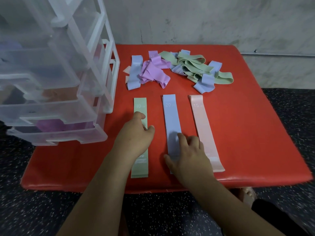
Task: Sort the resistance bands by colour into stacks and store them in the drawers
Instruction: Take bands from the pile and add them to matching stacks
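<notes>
On the table [238, 116], both hands' [134, 135] [190, 159] loose fingers [181, 136] press two of three stacks [140, 103] [170, 116] [202, 120].

Just right of the drawer unit [95, 53], whose clear plastic and white frame show you purple through the bottom drawer [56, 126] and peach-pink through the drawer above [57, 94], three flat bands lie on your red counter [247, 120]: the sage-green band [140, 103] nearest the unit, the pale blue band [171, 116] next, the light pink band [202, 121] farthest, each with faint white numerals. Further back from the unit, your loose pile mixes lilac bands [152, 72], sage-green bands [192, 64] and pale blue bands [135, 72]. The floor [25, 210] is black with white flecks, the wall [204, 19] mottled grey.
</notes>
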